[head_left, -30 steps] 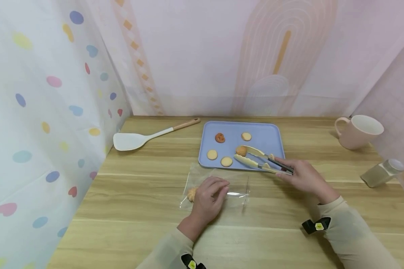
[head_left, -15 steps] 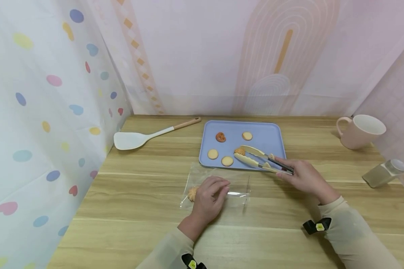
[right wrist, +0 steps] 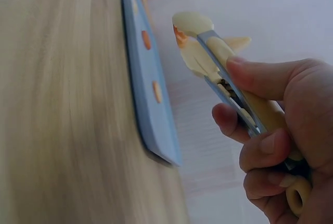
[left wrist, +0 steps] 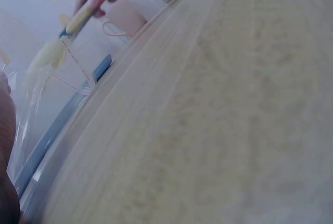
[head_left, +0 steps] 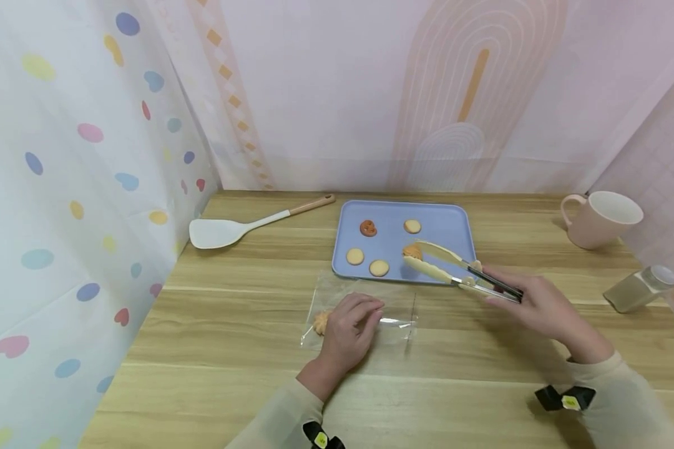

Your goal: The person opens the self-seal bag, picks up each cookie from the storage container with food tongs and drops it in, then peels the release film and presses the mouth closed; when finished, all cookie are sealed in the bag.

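Note:
My right hand [head_left: 545, 308] grips a pair of tongs [head_left: 429, 269] with pale scalloped tips. Pinched between the tips is a ridged golden cookie [head_left: 411, 251]; the right wrist view shows this cookie [right wrist: 180, 36] raised above the tray. The blue tray [head_left: 449, 218] carries several flat round cookies and a brown pretzel-shaped cookie [head_left: 368, 228]. In front of the tray, my left hand [head_left: 348, 330] pinches a clear plastic bag [head_left: 395, 337] lying on the table. Another ridged cookie [head_left: 321, 323] is inside the bag, partly hidden by the hand. At the left wrist, the bag's mouth [left wrist: 78, 70] gapes.
A white spatula [head_left: 216, 234] with a wooden-coloured handle lies left of the tray. At the right stand a pink mug [head_left: 598, 221] and a glass shaker jar [head_left: 640, 290]. Curtains [head_left: 314, 93] enclose the wooden table [head_left: 230, 349] at the back and sides.
The tongs closed on the ridged cookie, which turned over on the tray. My right hand has since moved to the right with the tongs and cookie. My left hand and the bag stayed put.

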Action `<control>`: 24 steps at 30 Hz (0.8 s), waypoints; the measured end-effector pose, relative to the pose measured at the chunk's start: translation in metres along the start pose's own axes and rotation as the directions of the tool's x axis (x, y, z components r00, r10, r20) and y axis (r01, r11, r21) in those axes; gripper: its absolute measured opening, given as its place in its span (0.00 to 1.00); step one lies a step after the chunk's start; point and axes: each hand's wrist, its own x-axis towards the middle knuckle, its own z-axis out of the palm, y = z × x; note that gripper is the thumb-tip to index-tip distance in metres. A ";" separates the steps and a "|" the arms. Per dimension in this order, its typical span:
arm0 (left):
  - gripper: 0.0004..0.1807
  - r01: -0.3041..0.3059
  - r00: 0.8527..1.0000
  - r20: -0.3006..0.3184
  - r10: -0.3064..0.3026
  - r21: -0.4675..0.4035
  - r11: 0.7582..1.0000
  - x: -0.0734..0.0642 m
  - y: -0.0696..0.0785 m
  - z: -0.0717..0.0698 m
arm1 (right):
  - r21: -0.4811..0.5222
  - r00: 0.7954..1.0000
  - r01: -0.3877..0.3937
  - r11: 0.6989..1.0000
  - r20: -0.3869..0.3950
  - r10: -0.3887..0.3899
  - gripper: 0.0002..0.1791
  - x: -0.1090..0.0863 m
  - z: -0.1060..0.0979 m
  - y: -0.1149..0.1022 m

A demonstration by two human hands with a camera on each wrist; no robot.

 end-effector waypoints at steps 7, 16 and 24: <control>0.05 0.006 1.000 -0.007 -0.006 0.009 1.000 0.000 -0.001 0.000 | 0.039 0.994 0.108 0.993 -0.029 -0.107 0.31 -0.039 -0.014 -0.012; 0.06 0.027 0.999 -0.024 -0.028 -0.003 1.000 0.003 0.000 -0.001 | 0.060 0.985 0.173 0.983 0.004 -0.173 0.33 -0.073 -0.015 -0.021; 0.05 -0.002 0.998 -0.064 0.000 -0.027 1.000 0.003 0.000 0.000 | 0.057 0.988 0.131 0.990 0.074 -0.135 0.29 -0.053 0.009 -0.028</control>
